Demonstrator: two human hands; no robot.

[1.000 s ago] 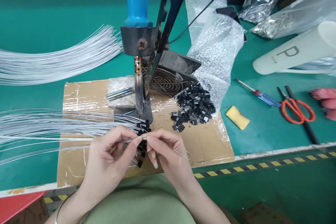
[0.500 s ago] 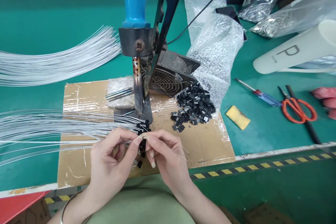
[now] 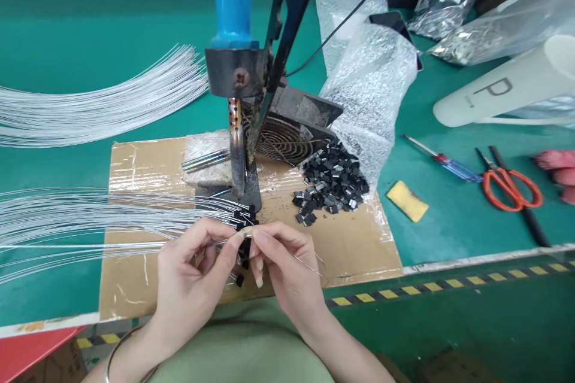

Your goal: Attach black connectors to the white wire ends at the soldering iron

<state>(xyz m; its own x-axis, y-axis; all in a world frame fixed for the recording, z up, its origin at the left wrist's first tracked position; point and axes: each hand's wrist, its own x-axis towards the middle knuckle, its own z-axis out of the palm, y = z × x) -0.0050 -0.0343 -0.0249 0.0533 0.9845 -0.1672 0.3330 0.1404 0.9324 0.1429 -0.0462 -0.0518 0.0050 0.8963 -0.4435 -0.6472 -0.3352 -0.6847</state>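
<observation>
My left hand (image 3: pixel 193 275) is closed in a pinch, thumb against forefinger, on a thin wire. Fingertip to fingertip with it, my right hand (image 3: pixel 287 260) also pinches; fine wire ends (image 3: pixel 309 266) stick out past its right side. What lies right between the fingertips is mostly covered. Under and just behind the hands lie white wires (image 3: pixel 135 215) tipped with small black connectors (image 3: pixel 245 215). Above them a soldering iron (image 3: pixel 237 149) with a blue handle points downward in a black clamp, its tip apart from the fingers.
A cardboard sheet (image 3: pixel 359 251) covers the green bench. Right of the iron are a fan (image 3: pixel 287 137) and a heap of black connectors (image 3: pixel 335 179). Farther right lie a yellow sponge (image 3: pixel 406 200), a screwdriver (image 3: pixel 442 158), and orange-handled scissors (image 3: pixel 498 185). Another wire bundle (image 3: pixel 103 111) lies back left.
Both hands stay pinched together at nearly the same spot, shifted very slightly to the right in the picture. The fine wire ends past my right hand have moved a little.
</observation>
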